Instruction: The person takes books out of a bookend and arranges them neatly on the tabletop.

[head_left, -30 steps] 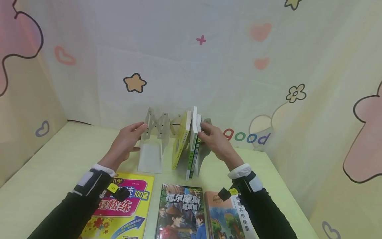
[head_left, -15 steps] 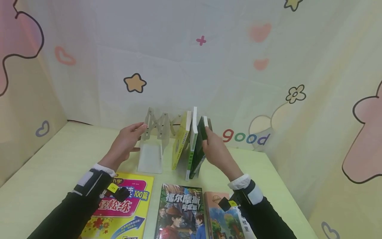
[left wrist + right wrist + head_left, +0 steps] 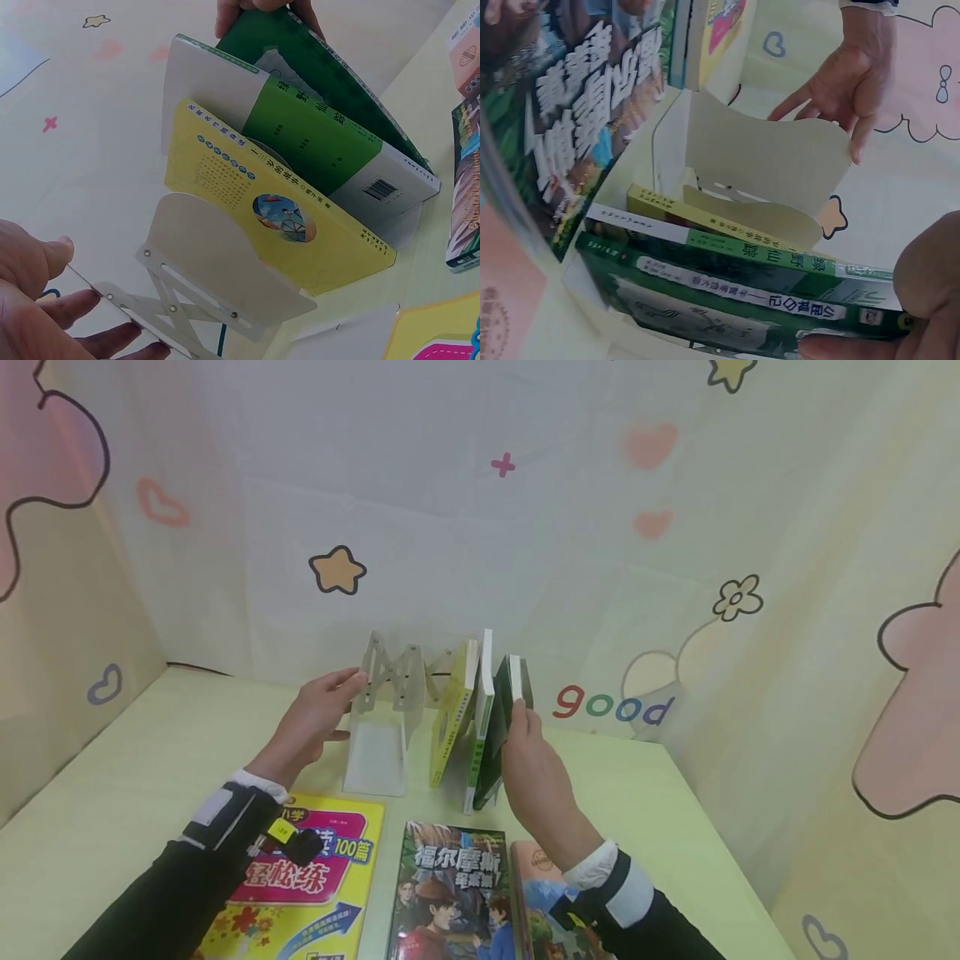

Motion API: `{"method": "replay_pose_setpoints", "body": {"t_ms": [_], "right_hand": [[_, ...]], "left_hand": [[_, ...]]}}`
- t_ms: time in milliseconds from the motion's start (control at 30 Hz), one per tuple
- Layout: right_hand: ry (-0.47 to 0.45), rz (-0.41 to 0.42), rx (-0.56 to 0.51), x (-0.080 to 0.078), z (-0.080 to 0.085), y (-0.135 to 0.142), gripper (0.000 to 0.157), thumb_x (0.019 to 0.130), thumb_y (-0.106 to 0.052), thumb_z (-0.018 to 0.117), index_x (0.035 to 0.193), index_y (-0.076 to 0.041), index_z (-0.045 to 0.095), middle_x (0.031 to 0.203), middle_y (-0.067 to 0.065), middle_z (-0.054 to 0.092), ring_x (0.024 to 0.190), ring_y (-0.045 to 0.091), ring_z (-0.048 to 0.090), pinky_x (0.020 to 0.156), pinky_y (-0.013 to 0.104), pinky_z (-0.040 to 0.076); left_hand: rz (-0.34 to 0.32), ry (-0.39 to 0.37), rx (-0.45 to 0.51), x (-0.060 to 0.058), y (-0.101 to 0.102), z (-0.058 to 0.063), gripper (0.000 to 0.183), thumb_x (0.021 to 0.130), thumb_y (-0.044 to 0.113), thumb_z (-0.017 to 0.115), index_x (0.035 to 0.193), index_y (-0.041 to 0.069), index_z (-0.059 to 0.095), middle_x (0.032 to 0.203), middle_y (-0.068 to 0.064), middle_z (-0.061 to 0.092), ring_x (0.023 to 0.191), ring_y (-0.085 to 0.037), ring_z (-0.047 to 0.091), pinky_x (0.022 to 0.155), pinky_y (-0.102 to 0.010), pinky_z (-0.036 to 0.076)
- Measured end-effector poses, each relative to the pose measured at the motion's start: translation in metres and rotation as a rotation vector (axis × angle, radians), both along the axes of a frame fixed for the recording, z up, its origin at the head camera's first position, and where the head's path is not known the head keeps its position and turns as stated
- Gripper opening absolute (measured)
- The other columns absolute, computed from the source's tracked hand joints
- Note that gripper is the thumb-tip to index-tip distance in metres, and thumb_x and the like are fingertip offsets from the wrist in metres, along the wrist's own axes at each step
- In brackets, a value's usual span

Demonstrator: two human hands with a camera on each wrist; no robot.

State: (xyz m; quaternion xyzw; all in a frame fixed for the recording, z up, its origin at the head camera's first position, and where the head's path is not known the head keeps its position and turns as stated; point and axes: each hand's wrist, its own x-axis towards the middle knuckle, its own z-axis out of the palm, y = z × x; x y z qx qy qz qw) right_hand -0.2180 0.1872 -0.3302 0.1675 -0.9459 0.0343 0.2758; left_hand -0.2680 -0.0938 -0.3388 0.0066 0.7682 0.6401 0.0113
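My left hand holds the left end panel of a white expandable bookend, thumb on one face and fingers on the other. At the bookend's right part, my right hand grips a dark green book near its top edge, with fingers and thumb on opposite sides. This book leans to the right. Beside it stands a green-and-white book, nearly upright. Further left a yellow book leans over to the right. The bookend's right end panel is mostly hidden behind the dark green book and my right hand.
Three kinds of books lie flat along the near side of the table: a yellow-and-pink workbook, a dark illustrated book and an orange-and-blue book, partly under my right arm. A printed curtain hangs behind the table.
The dark green book has tipped to the right, away from the green-and-white book. My right hand has shifted nearer and lower along it. My left hand stays on the bookend.
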Motion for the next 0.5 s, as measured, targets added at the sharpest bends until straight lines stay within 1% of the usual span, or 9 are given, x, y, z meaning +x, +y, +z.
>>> {"method": "replay_pose_setpoints", "body": {"t_ms": [67, 167, 233, 300, 367, 433, 500], "right_hand": [[0.058, 0.025, 0.024, 0.001, -0.005, 0.002, 0.058, 0.09, -0.003, 0.06, 0.141, 0.011, 0.036, 0.121, 0.025, 0.051, 0.043, 0.006, 0.035, 0.037, 0.014, 0.029], [0.127, 0.059, 0.017, 0.002, -0.01, 0.004, 0.056, 0.091, -0.007, 0.062, 0.138, 0.012, 0.039, 0.114, 0.023, 0.053, 0.046, 0.006, 0.04, 0.039, 0.012, 0.033], [0.137, 0.071, -0.034, 0.002, -0.011, 0.004, 0.053, 0.093, -0.01, 0.061, 0.137, 0.012, 0.041, 0.108, 0.021, 0.054, 0.048, 0.008, 0.045, 0.041, 0.012, 0.037], [0.098, 0.066, -0.126, 0.002, -0.011, 0.005, 0.05, 0.095, -0.013, 0.058, 0.136, 0.009, 0.042, 0.106, 0.02, 0.054, 0.05, 0.011, 0.051, 0.044, 0.015, 0.043], [0.025, 0.054, -0.238, 0.005, -0.008, 0.006, 0.049, 0.096, -0.013, 0.057, 0.138, 0.007, 0.04, 0.109, 0.02, 0.054, 0.06, 0.017, 0.059, 0.05, 0.02, 0.049], [-0.065, 0.044, -0.361, 0.008, -0.005, 0.009, 0.054, 0.096, -0.012, 0.055, 0.143, 0.005, 0.033, 0.118, 0.022, 0.053, 0.075, 0.024, 0.065, 0.058, 0.026, 0.054], [-0.135, 0.043, -0.435, 0.009, -0.002, 0.013, 0.062, 0.095, -0.011, 0.055, 0.147, 0.004, 0.025, 0.128, 0.023, 0.049, 0.095, 0.031, 0.064, 0.067, 0.035, 0.056]], "left_hand": [[0.0, -0.003, 0.0, 0.0, 0.0, 0.0, 0.073, 0.096, 0.052, 0.046, 0.155, 0.014, 0.026, 0.152, -0.014, 0.033, 0.135, -0.04, 0.034, 0.095, -0.055, 0.042], [0.003, -0.005, 0.002, 0.0, 0.0, 0.0, 0.075, 0.095, 0.053, 0.047, 0.155, 0.014, 0.026, 0.152, -0.014, 0.033, 0.135, -0.039, 0.035, 0.095, -0.054, 0.042], [0.002, -0.004, 0.003, 0.0, -0.001, 0.0, 0.076, 0.094, 0.055, 0.047, 0.155, 0.014, 0.027, 0.152, -0.014, 0.034, 0.135, -0.039, 0.035, 0.095, -0.054, 0.042], [0.002, -0.003, 0.004, 0.001, 0.0, 0.001, 0.077, 0.093, 0.056, 0.047, 0.155, 0.014, 0.027, 0.151, -0.014, 0.034, 0.135, -0.039, 0.035, 0.095, -0.055, 0.042], [0.0, -0.002, 0.008, 0.001, 0.0, 0.002, 0.077, 0.094, 0.055, 0.047, 0.155, 0.013, 0.027, 0.151, -0.015, 0.034, 0.135, -0.04, 0.035, 0.095, -0.055, 0.042], [-0.001, -0.003, 0.011, 0.002, 0.001, 0.003, 0.076, 0.094, 0.054, 0.047, 0.155, 0.013, 0.027, 0.151, -0.015, 0.034, 0.135, -0.04, 0.034, 0.094, -0.055, 0.042], [-0.002, -0.001, 0.008, 0.002, 0.0, 0.003, 0.075, 0.095, 0.053, 0.047, 0.155, 0.013, 0.027, 0.151, -0.015, 0.034, 0.135, -0.041, 0.035, 0.094, -0.055, 0.042]]}}
